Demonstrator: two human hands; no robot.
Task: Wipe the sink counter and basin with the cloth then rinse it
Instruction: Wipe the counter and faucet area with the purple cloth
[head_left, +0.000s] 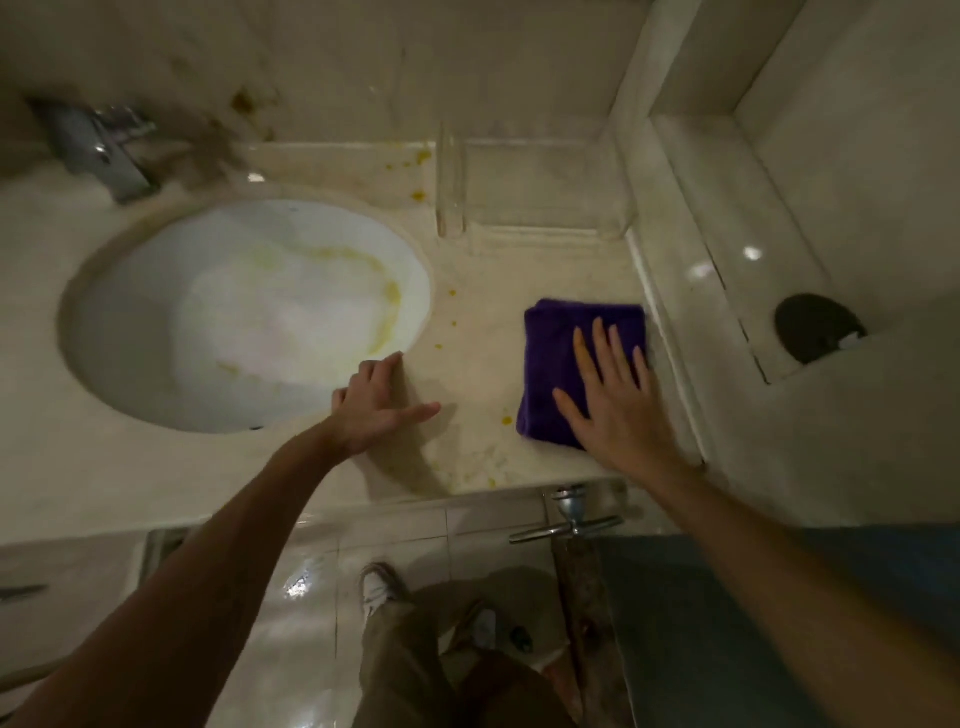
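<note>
open room: the surface (483, 322) between the basin (244, 312) and the cloth (566, 358)
in the way: clear box (535, 187) at the back, wall ledge (670, 322) right beside the cloth

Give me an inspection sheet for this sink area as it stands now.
Surface: counter has yellow spots.
Job's things: folded purple cloth lies flat on the counter; basin has yellow streaks; faucet at the back.
Clutter: clear holder by the wall.
Hands: right hand presses flat on the cloth; left hand rests at the basin edge.
Cables: nothing seen.
Surroundings: door handle, tiled floor.
</note>
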